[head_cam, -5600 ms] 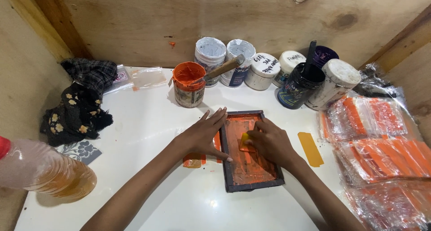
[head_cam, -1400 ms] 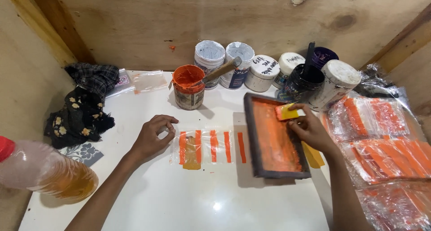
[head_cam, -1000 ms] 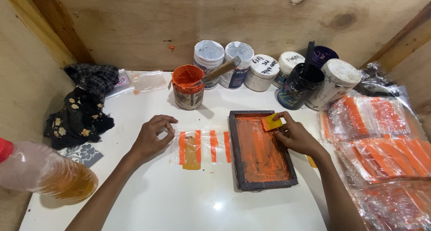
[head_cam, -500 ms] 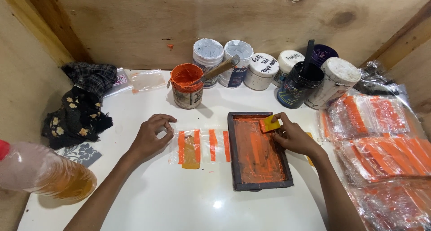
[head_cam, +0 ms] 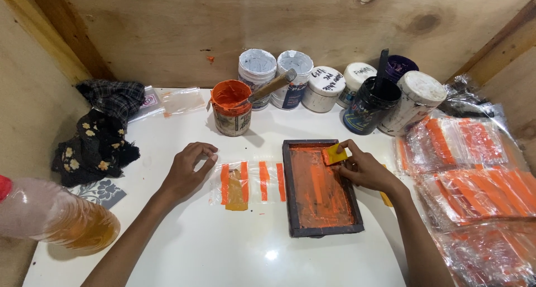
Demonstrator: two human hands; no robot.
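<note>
Right now the right hand [head_cam: 365,170] pinches a small yellow squeegee [head_cam: 335,153] at the top corner of a dark wooden printing screen [head_cam: 321,187], its mesh smeared with glossy orange ink. Just left lies a clear plastic pouch [head_cam: 248,182] printed with orange stripes; the left hand [head_cam: 186,171], loosely curled and holding nothing, rests at its edge on the smooth white table [head_cam: 223,253].

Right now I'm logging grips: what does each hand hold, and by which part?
The right hand pinches a small yellow squeegee by its right edge. The left hand holds nothing.
</note>
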